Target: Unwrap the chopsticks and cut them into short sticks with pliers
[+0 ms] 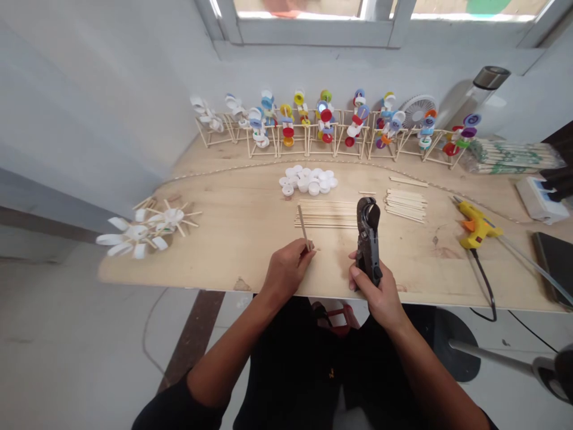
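My left hand [290,264] pinches the lower end of a thin wooden stick [303,225], which leans up and slightly away over the table. In my right hand [378,292] is a black pipe cutter [367,239], its curved jaw pointing up and my fingers wrapped round its handles. Just beyond both hands lies a row of long thin sticks [329,214], partly covered by the cutter. Shorter cut sticks [406,205] are stacked to the right. A pile of white bottle caps [308,180] sits behind the long sticks.
Stick frames with coloured cap wheels [289,128] line the wall. White spoked wheels [134,232] lie at the left. A yellow glue gun [478,224], a power strip [541,200] and bagged sticks [513,156] are at the right. A cord [250,168] crosses the wooden table [233,239].
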Tool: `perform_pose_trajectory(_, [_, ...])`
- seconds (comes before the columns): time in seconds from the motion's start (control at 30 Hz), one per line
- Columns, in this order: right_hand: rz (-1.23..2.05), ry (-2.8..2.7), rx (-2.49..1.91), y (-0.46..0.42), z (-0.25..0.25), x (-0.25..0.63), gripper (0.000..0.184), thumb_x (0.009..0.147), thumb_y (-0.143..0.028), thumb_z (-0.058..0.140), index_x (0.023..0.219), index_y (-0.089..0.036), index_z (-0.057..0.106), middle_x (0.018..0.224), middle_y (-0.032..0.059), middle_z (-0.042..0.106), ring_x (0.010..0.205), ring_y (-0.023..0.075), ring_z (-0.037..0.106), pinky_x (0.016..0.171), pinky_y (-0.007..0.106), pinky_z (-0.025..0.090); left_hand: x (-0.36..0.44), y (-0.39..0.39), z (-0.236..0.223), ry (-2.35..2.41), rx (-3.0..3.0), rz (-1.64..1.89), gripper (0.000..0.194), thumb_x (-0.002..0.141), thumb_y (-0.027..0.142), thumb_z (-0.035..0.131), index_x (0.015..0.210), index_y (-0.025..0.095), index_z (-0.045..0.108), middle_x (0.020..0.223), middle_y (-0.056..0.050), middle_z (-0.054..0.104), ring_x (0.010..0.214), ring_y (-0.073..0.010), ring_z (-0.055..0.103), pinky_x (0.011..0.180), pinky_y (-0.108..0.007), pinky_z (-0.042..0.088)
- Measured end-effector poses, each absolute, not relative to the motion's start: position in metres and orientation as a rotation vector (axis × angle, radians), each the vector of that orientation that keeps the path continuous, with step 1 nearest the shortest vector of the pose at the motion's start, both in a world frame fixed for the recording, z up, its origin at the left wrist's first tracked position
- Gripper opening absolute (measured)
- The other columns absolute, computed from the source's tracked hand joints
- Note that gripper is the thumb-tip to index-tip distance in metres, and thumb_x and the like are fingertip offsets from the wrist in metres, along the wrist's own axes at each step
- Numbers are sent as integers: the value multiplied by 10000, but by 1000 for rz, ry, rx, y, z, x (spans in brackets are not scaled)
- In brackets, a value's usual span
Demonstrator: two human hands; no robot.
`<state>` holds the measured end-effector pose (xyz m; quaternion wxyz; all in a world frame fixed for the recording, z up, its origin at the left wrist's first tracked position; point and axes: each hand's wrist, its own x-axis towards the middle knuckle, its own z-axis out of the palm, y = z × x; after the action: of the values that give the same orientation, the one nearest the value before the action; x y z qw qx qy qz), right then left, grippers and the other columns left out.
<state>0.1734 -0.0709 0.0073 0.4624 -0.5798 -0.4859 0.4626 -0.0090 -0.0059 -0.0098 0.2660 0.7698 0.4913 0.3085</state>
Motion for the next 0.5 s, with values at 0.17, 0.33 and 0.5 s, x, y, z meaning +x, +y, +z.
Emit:
perform_pose_trajectory(0.17, [1138,-1185,-1415,-76,9,171,232,833,-344,504,1004,-188,506,639,-26,492,563,127,498,541,256,441,-8,-7,-9,1338,2069,800,173,856,282,438,758,188,545,726,-23,623,675,-151,580,635,-250,426])
perform_pose_trajectory(0.33, [1131,-1171,-1384,-74,13,167,238,829,-355,509,1002,-192,505,640,-22,499,575,137,502,560,267,438,-7,-12,6,1208,1830,706,150,821,277,494,738,176,568,692,-6,606,651,-144,558,614,-239,419])
perform_pose_trajectory(0.5, [1108,-1149,-1341,-67,23,163,247,791,-316,566,999,-196,506,670,-21,523,591,131,504,583,266,434,-3,-21,20,779,1360,483,179,783,315,575,756,141,602,669,-1,585,621,-121,531,599,-237,432])
